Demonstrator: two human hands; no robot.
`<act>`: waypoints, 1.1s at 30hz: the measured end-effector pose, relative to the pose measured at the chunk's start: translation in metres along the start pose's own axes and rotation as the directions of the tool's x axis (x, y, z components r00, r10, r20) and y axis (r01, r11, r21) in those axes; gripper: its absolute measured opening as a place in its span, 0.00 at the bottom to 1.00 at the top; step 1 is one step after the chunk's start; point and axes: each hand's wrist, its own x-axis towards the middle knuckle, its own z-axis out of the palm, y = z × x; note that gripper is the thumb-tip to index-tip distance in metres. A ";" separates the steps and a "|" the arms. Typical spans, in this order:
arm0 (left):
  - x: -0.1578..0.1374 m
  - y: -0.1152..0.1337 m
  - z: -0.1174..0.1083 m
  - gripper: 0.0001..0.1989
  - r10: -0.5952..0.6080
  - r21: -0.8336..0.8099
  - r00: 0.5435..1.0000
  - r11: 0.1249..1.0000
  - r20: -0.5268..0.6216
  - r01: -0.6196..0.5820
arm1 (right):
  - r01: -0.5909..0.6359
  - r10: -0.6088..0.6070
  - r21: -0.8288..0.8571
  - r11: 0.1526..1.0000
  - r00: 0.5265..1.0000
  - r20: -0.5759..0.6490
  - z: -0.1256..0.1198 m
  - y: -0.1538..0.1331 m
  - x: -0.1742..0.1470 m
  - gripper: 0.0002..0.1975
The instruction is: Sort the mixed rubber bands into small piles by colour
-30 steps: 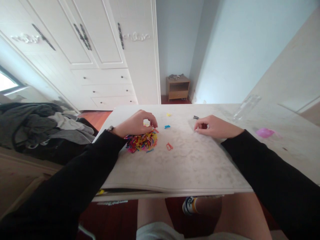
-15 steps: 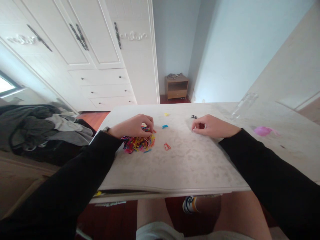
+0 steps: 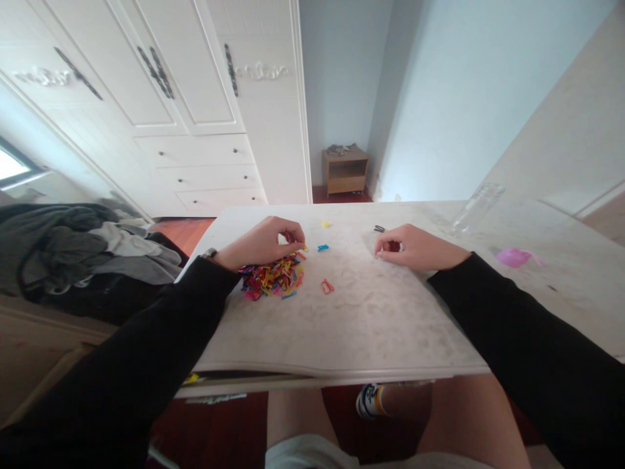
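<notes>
A heap of small, many-coloured bands (image 3: 271, 279), which look like little rubber bands, lies on the left of the white table (image 3: 371, 326). Just above the heap's far right edge, my left hand (image 3: 266, 242) is closed in a pinch. A small yellow band (image 3: 306, 248) shows at its fingertips. My right hand (image 3: 415, 247) rests on the table farther right, thumb and fingers closed; what they hold, if anything, is too small to make out. Between the hands lie a blue band (image 3: 323, 247), a red looped band (image 3: 327, 286) and a yellow piece (image 3: 326, 224). A black band (image 3: 379, 228) lies just beyond my right fingertips.
On the right of the table are a clear plastic bottle (image 3: 476, 208) lying tilted and a pink balloon-like item (image 3: 512, 257). Dark clothes (image 3: 83, 254) are heaped left of the table. A white wardrobe (image 3: 195, 104) and a small wooden cabinet (image 3: 346, 172) stand beyond.
My left hand has lifted from the heap and shifted slightly right and away, now with a yellow band at its fingertips. My right hand has stayed in place.
</notes>
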 end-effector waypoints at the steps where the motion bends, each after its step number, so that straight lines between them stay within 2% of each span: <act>1: 0.001 -0.001 0.001 0.09 -0.014 -0.005 1.000 1.000 -0.027 0.014 | 0.003 -0.003 0.000 1.000 1.000 -0.005 0.000 0.000 0.000 0.08; 7: 0.003 -0.005 0.007 0.10 -0.033 -0.078 0.988 0.997 -0.151 0.021 | 0.029 -0.028 0.009 1.000 0.997 -0.068 0.005 -0.004 0.002 0.09; 12: 0.004 -0.011 0.009 0.06 -0.033 -0.106 0.980 0.994 -0.197 0.012 | 0.030 -0.030 0.005 1.000 0.996 -0.089 0.008 -0.009 0.004 0.09; 15: 0.003 -0.013 0.007 0.07 -0.038 -0.092 0.976 0.996 -0.214 0.018 | 0.027 -0.027 -0.001 1.000 0.989 -0.148 0.009 -0.009 0.006 0.08; 18: 0.001 -0.008 0.003 0.06 -0.016 -0.054 0.990 0.998 -0.140 0.008 | 0.000 0.000 -0.002 1.000 0.955 -0.297 0.007 -0.005 0.008 0.08; 21: 0.000 -0.003 0.001 0.06 0.026 -0.031 0.999 0.999 -0.036 -0.027 | -0.053 0.054 0.014 0.998 0.891 -0.452 0.004 0.000 0.009 0.07; 23: -0.001 0.000 0.001 0.06 0.037 -0.032 0.999 0.999 -0.019 -0.037 | -0.081 0.090 0.039 0.996 0.856 -0.509 0.002 0.002 0.008 0.07; 25: 0.000 0.000 0.003 0.07 0.037 -0.037 0.999 0.999 -0.040 -0.038 | -0.094 0.111 0.060 0.994 0.843 -0.527 0.001 0.002 0.008 0.07; 28: 0.001 -0.001 0.005 0.08 0.009 -0.061 0.997 0.998 -0.071 -0.014 | -0.075 0.100 0.069 0.995 0.857 -0.505 0.003 -0.002 0.008 0.07; 33: 0.003 -0.001 0.007 0.09 -0.046 -0.102 0.995 0.994 -0.083 0.038 | 0.083 -0.027 0.102 0.991 0.888 -0.459 0.020 -0.026 0.013 0.06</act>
